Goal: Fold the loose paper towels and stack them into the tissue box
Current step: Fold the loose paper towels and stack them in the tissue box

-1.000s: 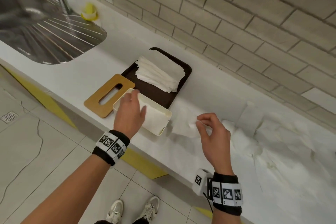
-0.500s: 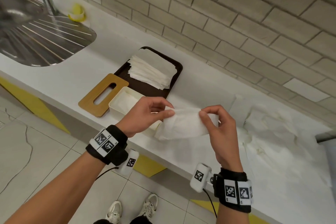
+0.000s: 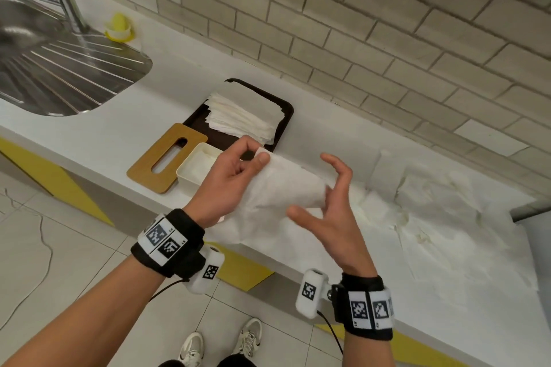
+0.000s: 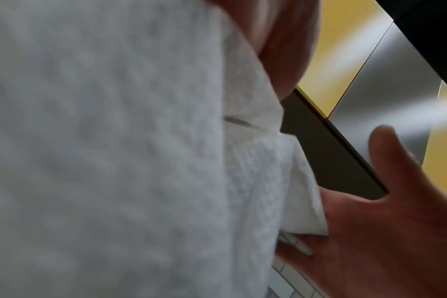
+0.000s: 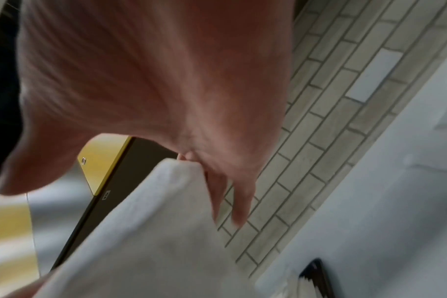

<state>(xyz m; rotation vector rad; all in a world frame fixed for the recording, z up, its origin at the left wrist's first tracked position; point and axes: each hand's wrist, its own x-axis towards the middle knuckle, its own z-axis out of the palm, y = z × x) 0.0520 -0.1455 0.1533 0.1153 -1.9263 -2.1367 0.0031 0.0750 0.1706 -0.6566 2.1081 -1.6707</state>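
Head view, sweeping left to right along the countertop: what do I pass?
Sink → yellow item by the tap → wooden lid with slot → white tissue box → dark tray carrying a stack of folded towels → pile of loose paper towels.

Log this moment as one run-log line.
step: folding | left hand: pinches paper towel | right hand: fingers spread against the towel | tissue box: open, lid beside it | folded stack: on tray
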